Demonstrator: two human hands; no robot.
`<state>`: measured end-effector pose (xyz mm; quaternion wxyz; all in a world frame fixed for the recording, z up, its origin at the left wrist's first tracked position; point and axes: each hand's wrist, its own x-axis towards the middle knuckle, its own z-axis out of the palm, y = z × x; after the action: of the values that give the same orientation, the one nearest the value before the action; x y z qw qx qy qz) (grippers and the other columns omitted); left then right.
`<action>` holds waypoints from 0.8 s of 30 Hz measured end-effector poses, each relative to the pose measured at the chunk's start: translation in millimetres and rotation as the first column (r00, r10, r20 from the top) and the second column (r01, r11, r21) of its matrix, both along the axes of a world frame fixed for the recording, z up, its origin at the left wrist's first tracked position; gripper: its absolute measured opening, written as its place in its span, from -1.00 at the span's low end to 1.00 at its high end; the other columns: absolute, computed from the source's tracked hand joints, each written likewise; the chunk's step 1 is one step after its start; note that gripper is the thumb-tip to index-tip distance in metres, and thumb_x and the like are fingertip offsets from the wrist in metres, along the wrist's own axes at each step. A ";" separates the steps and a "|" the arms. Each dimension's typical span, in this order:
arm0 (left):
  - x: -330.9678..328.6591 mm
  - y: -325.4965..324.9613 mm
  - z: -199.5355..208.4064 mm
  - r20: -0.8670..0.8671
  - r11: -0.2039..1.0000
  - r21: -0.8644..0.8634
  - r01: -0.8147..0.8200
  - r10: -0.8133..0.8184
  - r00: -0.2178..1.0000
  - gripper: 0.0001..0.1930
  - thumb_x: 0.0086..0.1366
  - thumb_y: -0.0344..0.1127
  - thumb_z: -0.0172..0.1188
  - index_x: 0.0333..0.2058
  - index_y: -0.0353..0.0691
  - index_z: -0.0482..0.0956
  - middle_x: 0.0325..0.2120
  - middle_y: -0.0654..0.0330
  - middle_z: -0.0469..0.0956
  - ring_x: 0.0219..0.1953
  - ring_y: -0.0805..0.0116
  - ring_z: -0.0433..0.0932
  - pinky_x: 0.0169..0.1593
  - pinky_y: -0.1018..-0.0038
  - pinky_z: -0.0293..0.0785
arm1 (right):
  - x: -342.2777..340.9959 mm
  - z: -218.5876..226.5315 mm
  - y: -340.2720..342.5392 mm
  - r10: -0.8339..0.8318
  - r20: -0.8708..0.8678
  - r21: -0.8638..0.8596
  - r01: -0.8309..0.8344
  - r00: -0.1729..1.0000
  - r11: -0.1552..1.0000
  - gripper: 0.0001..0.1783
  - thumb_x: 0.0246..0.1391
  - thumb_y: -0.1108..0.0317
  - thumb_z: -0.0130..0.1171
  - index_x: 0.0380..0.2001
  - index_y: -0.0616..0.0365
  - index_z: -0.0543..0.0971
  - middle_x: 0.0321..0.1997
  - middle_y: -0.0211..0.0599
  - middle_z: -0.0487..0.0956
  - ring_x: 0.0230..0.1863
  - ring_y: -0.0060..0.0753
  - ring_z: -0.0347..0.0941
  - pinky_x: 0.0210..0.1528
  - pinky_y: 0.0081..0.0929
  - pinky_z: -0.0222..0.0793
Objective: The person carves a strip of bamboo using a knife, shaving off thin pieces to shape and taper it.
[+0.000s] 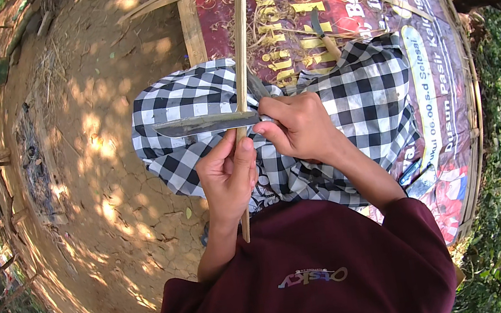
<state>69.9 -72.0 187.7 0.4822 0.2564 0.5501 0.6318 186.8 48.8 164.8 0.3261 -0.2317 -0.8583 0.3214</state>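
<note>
1. Sun-dappled bare earth stretches beside a red printed banner.
2. My left hand pinches a long wooden strip, which runs outward from my maroon shirt.
3. My right hand grips a knife, its blade lying across the strip; whether the edge bites, I cannot tell.
4. Black-and-white checkered cloth spreads beneath both hands.
5. Farther out, a second knife lies near curled shavings.
</note>
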 end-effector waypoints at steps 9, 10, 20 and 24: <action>-1.2 -3.2 -9.0 -0.314 0.998 0.004 0.070 -0.065 0.947 -0.69 0.35 -0.38 0.04 0.01 -0.41 0.44 -0.73 0.46 0.27 -0.71 0.77 0.15 -0.67 0.72 0.07 | 5.1 0.9 15.6 -0.066 0.084 0.302 0.038 0.994 0.953 -0.64 0.12 0.09 0.07 -0.59 0.11 0.37 -0.74 -0.24 0.37 -0.74 -0.11 0.35 -0.68 -0.30 0.23; 1.0 -0.1 -2.4 -0.211 1.000 0.003 0.029 -0.028 0.977 -0.69 0.36 -0.38 0.02 0.02 -0.41 0.44 -0.73 0.46 0.26 -0.71 0.76 0.14 -0.67 0.72 0.06 | 4.9 -5.8 23.6 -0.110 0.087 0.405 0.066 0.990 0.912 -0.64 0.12 0.09 0.07 -0.59 0.10 0.38 -0.74 -0.22 0.38 -0.73 -0.11 0.36 -0.68 -0.30 0.24; -29.0 -3.0 -3.7 0.281 0.997 -0.015 0.071 -0.064 0.958 -0.56 0.47 -0.14 -0.28 -0.01 -0.45 0.36 -0.71 0.39 0.14 -0.81 0.72 0.01 -0.78 0.73 -0.04 | 66.3 -30.6 106.7 -0.614 -0.240 0.021 0.637 0.752 0.771 -0.61 0.28 0.23 -0.08 -0.58 0.25 0.37 -0.80 -0.33 0.16 -0.68 -0.66 -0.01 -0.66 -0.53 -0.04; -26.5 1.1 -6.1 0.393 0.993 -0.009 0.121 -0.107 0.913 -0.56 0.47 -0.12 -0.28 -0.02 -0.43 0.36 -0.71 0.40 0.13 -0.81 0.73 0.02 -0.78 0.73 -0.04 | 53.8 -33.4 68.8 -0.501 -0.171 -0.142 0.482 0.848 0.865 -0.64 0.26 0.28 -0.03 -0.60 0.24 0.32 -0.81 -0.32 0.18 -0.73 -0.61 0.03 -0.68 -0.51 -0.01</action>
<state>43.4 -70.9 181.6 0.6227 0.1483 0.4369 0.6320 240.6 117.5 131.4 0.4719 -0.4246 -0.7166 0.2889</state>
